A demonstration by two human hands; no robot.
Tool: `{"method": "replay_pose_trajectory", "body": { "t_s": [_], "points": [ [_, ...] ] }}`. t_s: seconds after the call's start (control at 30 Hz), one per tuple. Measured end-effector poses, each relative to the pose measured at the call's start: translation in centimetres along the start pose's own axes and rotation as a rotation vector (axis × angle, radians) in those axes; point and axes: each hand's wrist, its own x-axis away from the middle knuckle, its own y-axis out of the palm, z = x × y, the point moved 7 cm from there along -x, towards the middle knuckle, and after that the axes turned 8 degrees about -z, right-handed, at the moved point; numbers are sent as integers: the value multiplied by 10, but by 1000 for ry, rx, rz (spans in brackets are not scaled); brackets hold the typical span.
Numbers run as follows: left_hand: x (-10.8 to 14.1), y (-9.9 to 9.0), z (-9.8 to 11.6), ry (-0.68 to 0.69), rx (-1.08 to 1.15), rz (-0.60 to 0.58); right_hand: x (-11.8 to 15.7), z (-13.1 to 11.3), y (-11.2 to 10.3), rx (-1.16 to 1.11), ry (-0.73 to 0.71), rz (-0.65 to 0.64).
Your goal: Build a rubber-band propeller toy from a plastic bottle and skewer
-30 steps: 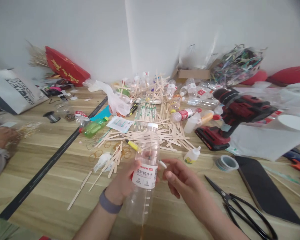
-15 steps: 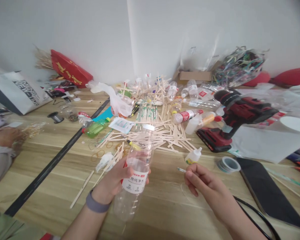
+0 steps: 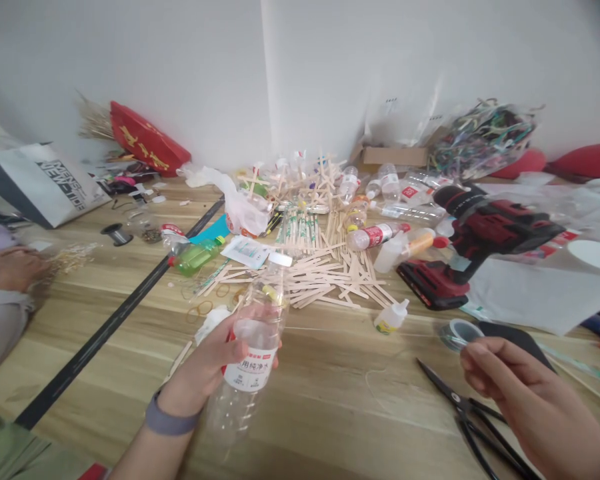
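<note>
The left hand is wrapped round the middle of a clear bottle, thumb over its label; the bottle leans, its white cap toward one o'clock. The right hand is at three o'clock from the bottle, well apart from it, with thumb and forefinger pressed together; whether anything is pinched between them, I cannot tell. A thin pale strand runs from beside the bottle toward the right.

Black scissors lie on the tabletop between the hands, tips toward eleven o'clock, the handles partly hidden. Just beyond the right hand are a roll of tape and a dark flat slab, partly covered.

Farther out, taking directions from the held bottle, a small white glue bottle stands near three o'clock. Loose wooden sticks spread around one to two o'clock, a red and black drill rests at two, and a green bottle lies at eleven. Another person's hands are between nine and ten.

Farthest off, a white bag is at ten, a red bag at eleven, and an open cardboard box between one and two, near the wall.
</note>
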Motion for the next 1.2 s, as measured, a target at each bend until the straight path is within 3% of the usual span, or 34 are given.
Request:
{"method": "replay_pose_trajectory", "body": {
  "t_s": [0.17,0.47,0.67,0.93,1.2],
  "points": [
    [1,-1,6,7,-24,42,-1,-2,6,-35,4,41],
    [1,5,1,-10,-14,56,7,-30,56,122,-131,-235],
    [-8,15,-4,-13,2,5,18,-38,102,92,-146,-492],
    [-16,34,-2,6,-36,-62,25,-62,147,129,-172,-607],
    [-18,34,-7,20,-60,-78,28,-73,161,127,-204,-668]
  ]
}}
